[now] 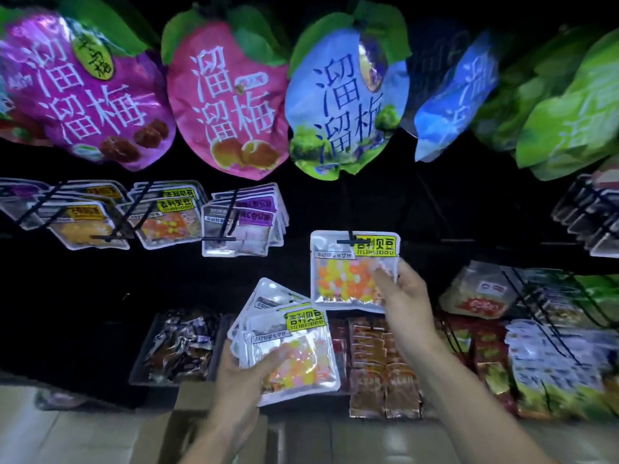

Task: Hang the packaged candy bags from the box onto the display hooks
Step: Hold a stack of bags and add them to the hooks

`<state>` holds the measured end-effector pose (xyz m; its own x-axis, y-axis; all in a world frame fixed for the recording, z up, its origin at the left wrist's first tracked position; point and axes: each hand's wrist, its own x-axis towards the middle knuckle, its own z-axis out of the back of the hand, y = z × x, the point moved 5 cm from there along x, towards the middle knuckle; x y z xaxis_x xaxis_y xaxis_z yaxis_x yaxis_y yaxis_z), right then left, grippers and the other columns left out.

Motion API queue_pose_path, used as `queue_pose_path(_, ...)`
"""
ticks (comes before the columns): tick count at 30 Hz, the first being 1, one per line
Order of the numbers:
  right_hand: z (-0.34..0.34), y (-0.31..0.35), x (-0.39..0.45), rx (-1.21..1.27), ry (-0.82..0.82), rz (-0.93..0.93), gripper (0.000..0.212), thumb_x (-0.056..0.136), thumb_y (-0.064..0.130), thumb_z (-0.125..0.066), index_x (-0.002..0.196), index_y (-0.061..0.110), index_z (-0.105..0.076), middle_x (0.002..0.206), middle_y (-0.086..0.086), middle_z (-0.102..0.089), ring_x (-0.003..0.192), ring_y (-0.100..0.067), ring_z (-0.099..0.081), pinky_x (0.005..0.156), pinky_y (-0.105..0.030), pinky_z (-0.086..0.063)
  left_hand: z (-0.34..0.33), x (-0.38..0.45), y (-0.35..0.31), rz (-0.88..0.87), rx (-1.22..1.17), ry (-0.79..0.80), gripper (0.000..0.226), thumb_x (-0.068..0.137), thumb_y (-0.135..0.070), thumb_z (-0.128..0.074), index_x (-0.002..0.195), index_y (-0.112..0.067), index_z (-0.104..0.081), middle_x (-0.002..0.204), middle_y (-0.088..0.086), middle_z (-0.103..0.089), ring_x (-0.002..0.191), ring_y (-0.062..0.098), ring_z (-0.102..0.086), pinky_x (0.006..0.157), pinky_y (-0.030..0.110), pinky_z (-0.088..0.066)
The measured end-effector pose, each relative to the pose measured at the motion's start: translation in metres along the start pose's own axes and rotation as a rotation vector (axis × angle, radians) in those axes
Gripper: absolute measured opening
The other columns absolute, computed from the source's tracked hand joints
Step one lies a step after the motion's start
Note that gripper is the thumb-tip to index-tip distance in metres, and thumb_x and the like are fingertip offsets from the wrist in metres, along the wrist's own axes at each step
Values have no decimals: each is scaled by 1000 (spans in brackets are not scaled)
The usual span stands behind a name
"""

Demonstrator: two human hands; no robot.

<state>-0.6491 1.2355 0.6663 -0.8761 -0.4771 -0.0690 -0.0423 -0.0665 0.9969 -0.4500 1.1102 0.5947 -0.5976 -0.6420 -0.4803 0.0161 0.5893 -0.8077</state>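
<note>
With your right hand (403, 289) pinching the candy bag (348, 269) on the hook (350, 241) and your left hand (248, 366) gripping the stack (288, 343), releasing early risks dropping the bag

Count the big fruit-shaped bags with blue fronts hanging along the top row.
2. One blue bag hangs top centre, facing the camera; a second blue bag hangs just to its right, turned edge-on. More may hang hidden behind them.

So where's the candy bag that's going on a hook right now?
Centre-right of the head view: the candy bag hangs on a black hook, pinched by the right hand.
</note>
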Motion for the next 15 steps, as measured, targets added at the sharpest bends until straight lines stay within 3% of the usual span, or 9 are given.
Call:
queue_pose_path(2, 2, -1, 12, 19, 27, 18, 17, 103, 28, -60, 115, 25, -72, 110, 5, -78, 104, -15, -74, 99, -41, -55, -11, -4, 10, -36, -19, -65, 76, 69, -3, -91, 129, -30, -53, 119, -7, -63, 115, 21, -62, 115, 55, -36)
queue_pose_path(3, 4, -2, 18, 30, 31, 25, 16, 103, 29, -61, 113, 25, -73, 109, 5, -78, 104, -14, -74, 98, -40, -55, -15, -6, 16, -40, -34, -109, 80, 58, -13, -100, 122, -32, -56, 119, -4, -69, 112, 23, -68, 113, 56, -41)
queue_pose_path(5, 7, -5, 25, 38, 48, 23, 15, 102, 30, -62, 111, 25, -73, 106, 8, -78, 101, -10, -74, 95, -36, -56, -20, -9, 28, -57, -54, -179, 108, 37, -31, -108, 131, -32, -56, 127, 4, -72, 108, 29, -74, 108, 59, -47)
queue_pose_path(7, 8, -8, 29, 9, 104, 18, 14, 102, 32, -63, 110, 28, -73, 106, 14, -77, 100, 0, -72, 91, -26, -52, -25, -13, 37, -36, -82, -220, 124, 31, -31, -108, 141, -32, -51, 128, 7, -72, 108, 33, -74, 107, 61, -47)
queue_pose_path(11, 8, -15, 32, -17, 176, -3, 14, 101, 35, -62, 110, 32, -72, 106, 23, -75, 99, 10, -68, 82, -12, -45, -25, -19, 44, -27, -110, -240, 121, 30, -34, -108, 138, -37, -54, 128, 7, -72, 111, 34, -73, 108, 64, -45)
queue_pose_path(15, 6, -20, 35, 4, 147, -9, 16, 101, 35, -62, 114, 30, -71, 107, 16, -76, 100, 1, -71, 88, -22, -51, -3, -11, 53, -15, -95, -305, 121, 33, -41, -108, 139, -47, -50, 134, 5, -69, 117, 35, -69, 108, 66, -44)
